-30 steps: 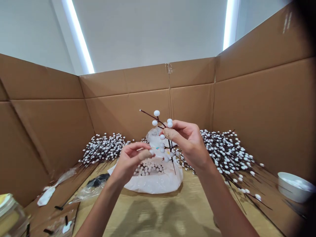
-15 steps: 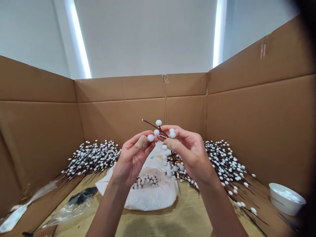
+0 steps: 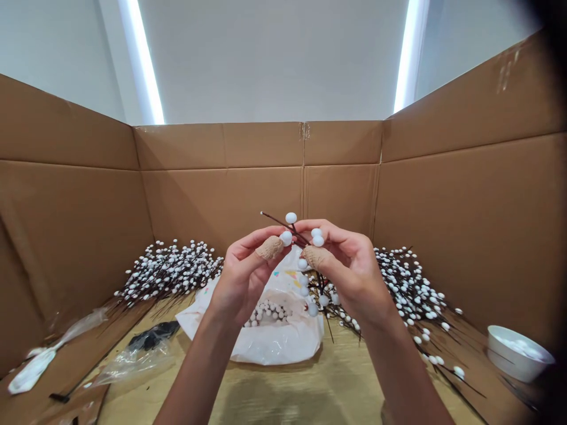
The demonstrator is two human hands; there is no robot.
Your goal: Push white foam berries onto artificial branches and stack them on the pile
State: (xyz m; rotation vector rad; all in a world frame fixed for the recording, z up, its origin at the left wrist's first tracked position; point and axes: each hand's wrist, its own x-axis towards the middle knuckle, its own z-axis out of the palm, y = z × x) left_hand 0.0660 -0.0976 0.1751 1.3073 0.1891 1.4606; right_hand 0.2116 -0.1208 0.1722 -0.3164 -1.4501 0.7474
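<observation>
My right hand pinches a dark, thin branch that bears several white balls and hangs down below the fingers. Beside it, my left hand is closed on a white ball at the branch, held between thumb and fingertips. Both thumbs wear tan wrappings. Behind and below the hands lies an open white plastic bag with small white balls inside. The left fingertips partly hide the join between ball and twig.
Heaps of white-berried branches lie at the left and right. A white bowl with white pieces stands at far right. Clear plastic with something black lies front left. Cardboard walls enclose the table.
My left hand has moved closer to my right hand, and its ball now sits against the branch. The whole view has shifted slightly.
</observation>
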